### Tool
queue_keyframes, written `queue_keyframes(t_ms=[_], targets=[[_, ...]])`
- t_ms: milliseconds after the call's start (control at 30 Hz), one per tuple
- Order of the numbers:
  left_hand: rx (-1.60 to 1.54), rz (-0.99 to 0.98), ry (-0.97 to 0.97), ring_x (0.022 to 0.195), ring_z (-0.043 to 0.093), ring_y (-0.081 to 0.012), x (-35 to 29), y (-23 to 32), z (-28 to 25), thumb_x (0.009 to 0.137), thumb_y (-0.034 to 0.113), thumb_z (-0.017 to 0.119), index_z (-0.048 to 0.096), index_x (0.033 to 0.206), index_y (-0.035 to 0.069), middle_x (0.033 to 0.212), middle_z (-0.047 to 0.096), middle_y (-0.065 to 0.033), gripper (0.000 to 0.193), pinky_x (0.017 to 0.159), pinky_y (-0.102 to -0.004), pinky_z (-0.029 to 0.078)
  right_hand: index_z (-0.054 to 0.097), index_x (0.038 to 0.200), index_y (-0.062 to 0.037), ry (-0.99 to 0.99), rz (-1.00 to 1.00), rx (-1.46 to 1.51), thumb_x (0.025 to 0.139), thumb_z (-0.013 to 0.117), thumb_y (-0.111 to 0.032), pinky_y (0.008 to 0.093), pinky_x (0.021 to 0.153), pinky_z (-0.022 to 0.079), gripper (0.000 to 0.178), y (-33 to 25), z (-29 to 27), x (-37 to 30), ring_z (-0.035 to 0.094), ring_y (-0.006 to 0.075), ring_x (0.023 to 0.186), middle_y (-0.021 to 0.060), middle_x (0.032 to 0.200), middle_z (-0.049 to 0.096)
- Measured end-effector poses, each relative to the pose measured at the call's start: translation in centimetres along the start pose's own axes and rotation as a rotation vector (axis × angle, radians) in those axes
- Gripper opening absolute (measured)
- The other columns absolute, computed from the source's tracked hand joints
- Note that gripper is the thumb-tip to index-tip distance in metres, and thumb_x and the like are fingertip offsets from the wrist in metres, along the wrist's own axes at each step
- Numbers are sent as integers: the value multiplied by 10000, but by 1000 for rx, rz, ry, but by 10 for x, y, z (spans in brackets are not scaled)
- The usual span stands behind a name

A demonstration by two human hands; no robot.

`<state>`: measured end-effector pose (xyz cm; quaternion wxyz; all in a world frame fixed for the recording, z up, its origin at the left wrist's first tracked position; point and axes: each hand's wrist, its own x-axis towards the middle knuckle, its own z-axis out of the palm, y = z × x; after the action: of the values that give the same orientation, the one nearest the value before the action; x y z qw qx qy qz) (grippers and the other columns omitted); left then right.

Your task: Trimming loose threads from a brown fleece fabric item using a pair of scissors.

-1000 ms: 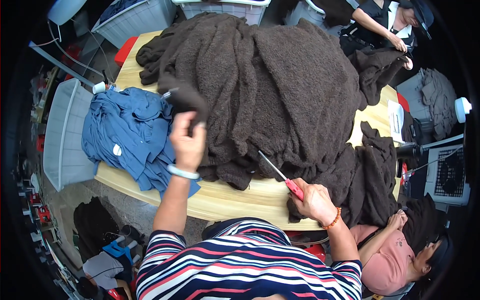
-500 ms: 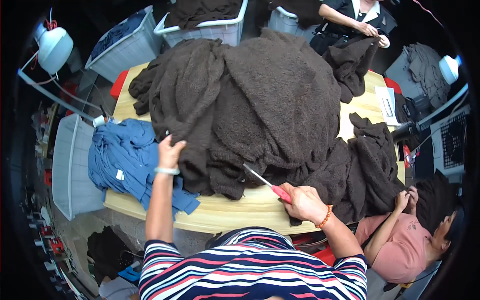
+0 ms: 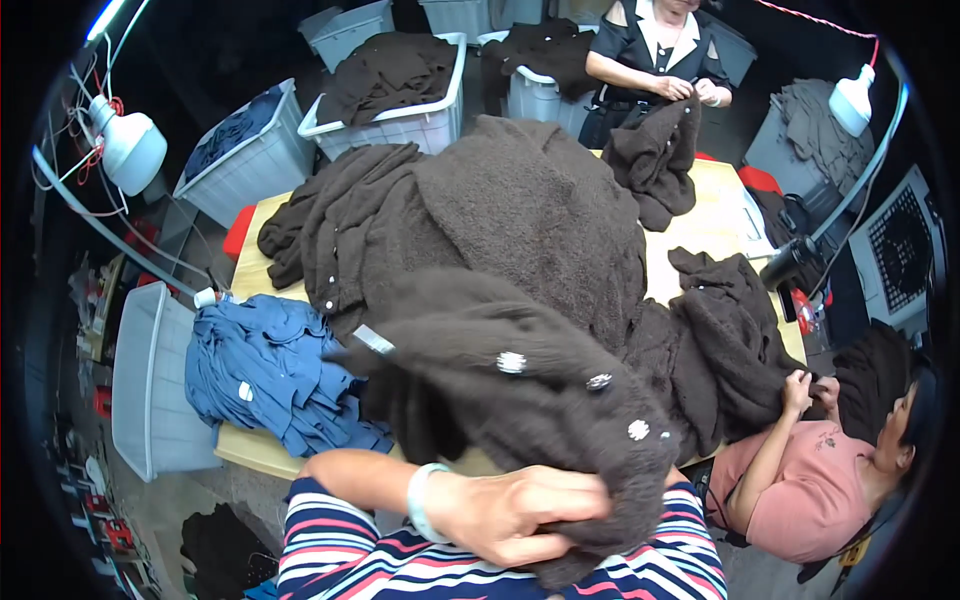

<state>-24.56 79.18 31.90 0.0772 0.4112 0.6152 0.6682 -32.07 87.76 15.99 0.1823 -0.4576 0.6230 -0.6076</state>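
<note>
A dark brown fleece garment (image 3: pixel 520 400) with white spots along one edge and a pale label is lifted close to my chest, blurred by motion. The fingers of my left hand (image 3: pixel 520 510), with a pale bangle at its wrist, are closed on the garment's lower end. My right hand is hidden behind the cloth; only a bit of that arm shows beside it. Beyond lies a large heap of brown fleece garments (image 3: pixel 530 200) on the wooden table (image 3: pixel 255 447). Blue garments (image 3: pixel 270 370) are piled at the left.
At the far side a person (image 3: pixel 660 60) handles a brown garment, and another in pink (image 3: pixel 790 490) does so at the right. Cloth-filled bins (image 3: pixel 390 130) stand behind the table; a white bin (image 3: pixel 150 380) is at the left. Lamps (image 3: pixel 135 150) flank the table.
My left hand has moved from the heap's left side down to my chest, bringing a brown garment. The red-handled cutting tool and my right hand have gone out of sight behind cloth.
</note>
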Motion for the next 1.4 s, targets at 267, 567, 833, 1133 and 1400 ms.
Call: queue_keyframes(t_ms=[267, 567, 833, 1133, 1400], targets=[[50, 336, 95, 1020, 544, -446, 100, -61, 32, 744, 4, 615, 512, 1167, -67, 1088, 529, -270, 441, 891, -471, 466, 407, 1410, -14, 297, 146, -235, 986, 501, -278, 354, 1160, 222, 508, 95, -130, -65, 368, 168, 1341, 128, 1506, 342], [880, -7, 199, 1173, 504, -392, 134, -195, 7, 641, 117, 790, 472, 1350, 44, 1213, 522, -208, 780, 999, -465, 407, 357, 1462, -25, 804, 406, -564, 1017, 467, -320, 337, 1213, 108, 545, 164, -362, -342, 248, 141, 1416, 78, 1588, 219], [1682, -481, -197, 1157, 506, -332, -5, -241, -89, 830, 101, 527, 572, 1236, 73, 1138, 551, -160, 409, 982, -460, 386, 519, 1347, -23, 77, 885, 75, 927, 613, -173, 268, 610, 465, 455, 9, -226, -160, 533, 92, 602, 14, 676, 576], [965, -147, 1274, 938, 622, -165, -50, -83, -210, 845, -95, 456, 638, 1094, -18, 1010, 674, -74, 318, 870, -288, 493, 557, 1318, -34, 334, 692, -151, 915, 620, -111, 255, 642, 469, 415, -11, -248, -130, 553, 87, 620, 6, 670, 577], [1213, -1017, 1181, 924, 649, -326, -174, -122, -159, 842, 75, 589, 596, 1235, -2, 1063, 677, -229, 400, 886, -365, 484, 573, 1250, -34, 201, 732, -265, 891, 637, -158, 374, 707, 514, 385, -1, -233, -108, 674, 259, 685, 126, 721, 638]])
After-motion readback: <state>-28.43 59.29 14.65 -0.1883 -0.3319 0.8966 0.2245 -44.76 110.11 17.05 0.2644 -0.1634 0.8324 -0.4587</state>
